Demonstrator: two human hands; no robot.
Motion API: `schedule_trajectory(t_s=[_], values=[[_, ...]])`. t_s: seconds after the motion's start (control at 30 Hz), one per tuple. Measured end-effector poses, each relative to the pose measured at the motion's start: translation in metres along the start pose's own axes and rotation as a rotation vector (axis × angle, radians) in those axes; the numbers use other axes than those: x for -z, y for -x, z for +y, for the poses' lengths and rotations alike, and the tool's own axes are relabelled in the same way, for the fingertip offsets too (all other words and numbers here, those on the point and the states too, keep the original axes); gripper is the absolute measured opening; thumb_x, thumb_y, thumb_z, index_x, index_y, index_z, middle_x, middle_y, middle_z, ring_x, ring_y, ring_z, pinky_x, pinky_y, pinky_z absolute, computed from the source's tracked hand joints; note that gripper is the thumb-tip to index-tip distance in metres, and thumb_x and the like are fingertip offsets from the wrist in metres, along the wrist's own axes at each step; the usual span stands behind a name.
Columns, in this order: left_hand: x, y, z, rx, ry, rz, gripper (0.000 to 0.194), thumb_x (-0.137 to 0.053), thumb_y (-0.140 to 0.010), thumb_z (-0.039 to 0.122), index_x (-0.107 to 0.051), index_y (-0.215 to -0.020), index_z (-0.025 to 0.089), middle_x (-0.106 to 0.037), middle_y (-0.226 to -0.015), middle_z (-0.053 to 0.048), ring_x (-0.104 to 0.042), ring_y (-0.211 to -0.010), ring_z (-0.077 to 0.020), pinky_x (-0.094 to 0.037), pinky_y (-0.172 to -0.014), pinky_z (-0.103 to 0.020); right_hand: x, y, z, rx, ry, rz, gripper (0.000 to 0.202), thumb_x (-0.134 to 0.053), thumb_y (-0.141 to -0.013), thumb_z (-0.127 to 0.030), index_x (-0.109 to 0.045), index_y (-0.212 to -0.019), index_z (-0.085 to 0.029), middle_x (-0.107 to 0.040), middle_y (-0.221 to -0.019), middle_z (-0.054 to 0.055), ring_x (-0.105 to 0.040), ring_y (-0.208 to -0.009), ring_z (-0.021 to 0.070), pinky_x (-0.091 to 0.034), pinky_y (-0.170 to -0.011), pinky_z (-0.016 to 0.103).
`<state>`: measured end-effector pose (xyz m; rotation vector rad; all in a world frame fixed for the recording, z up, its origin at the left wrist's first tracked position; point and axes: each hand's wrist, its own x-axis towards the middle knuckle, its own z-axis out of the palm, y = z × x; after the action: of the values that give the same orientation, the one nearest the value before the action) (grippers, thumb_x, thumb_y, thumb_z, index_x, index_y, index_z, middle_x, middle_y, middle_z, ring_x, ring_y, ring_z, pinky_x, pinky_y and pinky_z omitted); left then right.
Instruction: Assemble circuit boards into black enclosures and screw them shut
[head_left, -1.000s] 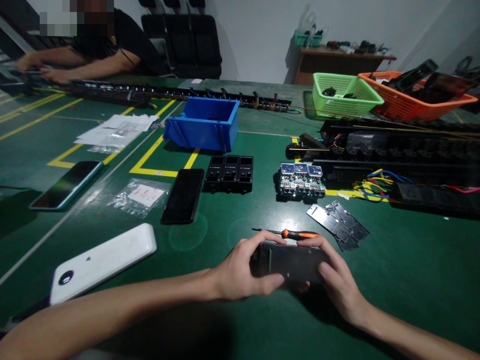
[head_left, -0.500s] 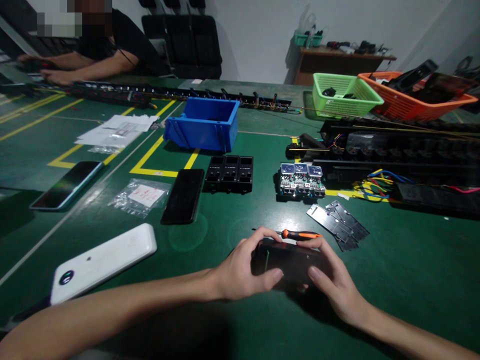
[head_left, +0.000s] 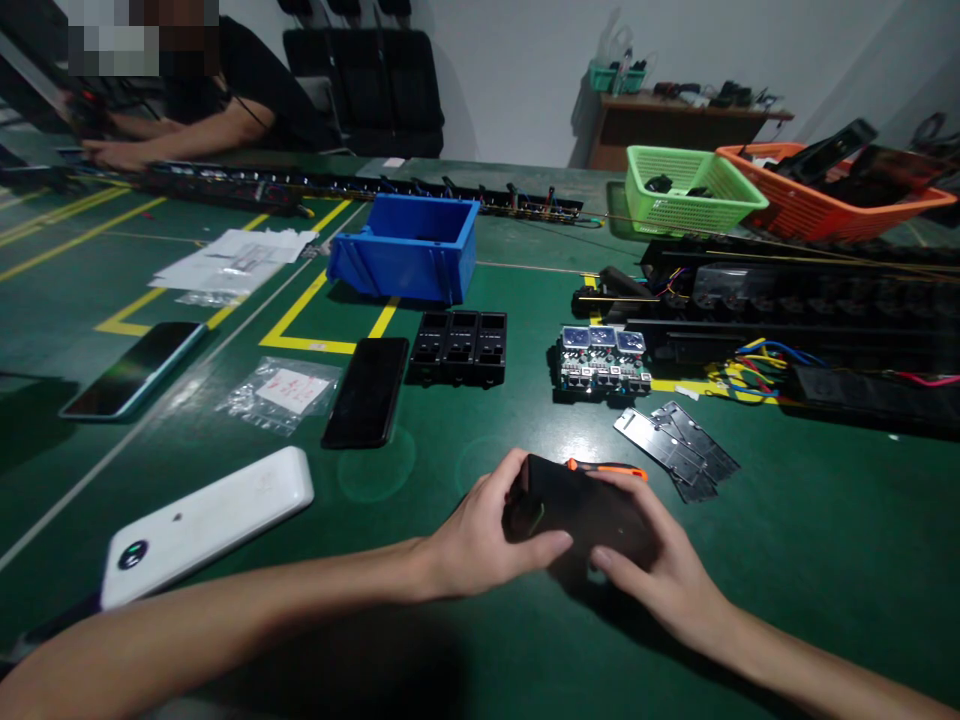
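A dark box-shaped part [head_left: 589, 510], slightly blurred, is held above the green table between both hands. My left hand [head_left: 491, 530] grips its left end, thumb along the near side. The fingers of my right hand [head_left: 667, 550] wrap round its right end, with the thumb at the near edge. Just behind the part lies an orange and black screwdriver [head_left: 615, 469], partly covered by it. Flat dark plates [head_left: 679, 450] rest beyond my right hand. Further back are green circuit boards [head_left: 602, 362] with small screens and a set of black housings [head_left: 459, 348].
A black phone [head_left: 366, 393], a plastic bag [head_left: 281, 392] and a white device [head_left: 210, 520] lie to the left. Behind stand a blue bin [head_left: 409, 250], a green basket [head_left: 694, 190] and an orange basket [head_left: 832, 200]. A person [head_left: 247, 90] works at the far left.
The dark part has tilted between my hands, so a broader face shows and more of the screwdriver is covered. My right thumb has shifted left. The other person's far hand has risen.
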<state>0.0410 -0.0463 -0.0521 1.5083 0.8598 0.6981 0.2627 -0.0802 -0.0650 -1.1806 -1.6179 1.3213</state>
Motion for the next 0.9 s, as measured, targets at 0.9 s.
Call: schedule_trajectory(t_s=[0.9], values=[[0.005,-0.002,-0.002,-0.038,-0.083,-0.124,0.052,-0.074,-0.069,0.052,-0.056,-0.099,0.014,-0.058,-0.082,-0.001,-0.051,-0.071,-0.0136,-0.043,-0.064,-0.024,0.001,0.002,-0.008,0.146,0.173,-0.148,0.029,-0.066,-0.081,-0.037,-0.061,-0.108,-0.024,-0.064,-0.071,0.002,-0.059,-0.058,0.019,-0.049,-0.055,0.028]])
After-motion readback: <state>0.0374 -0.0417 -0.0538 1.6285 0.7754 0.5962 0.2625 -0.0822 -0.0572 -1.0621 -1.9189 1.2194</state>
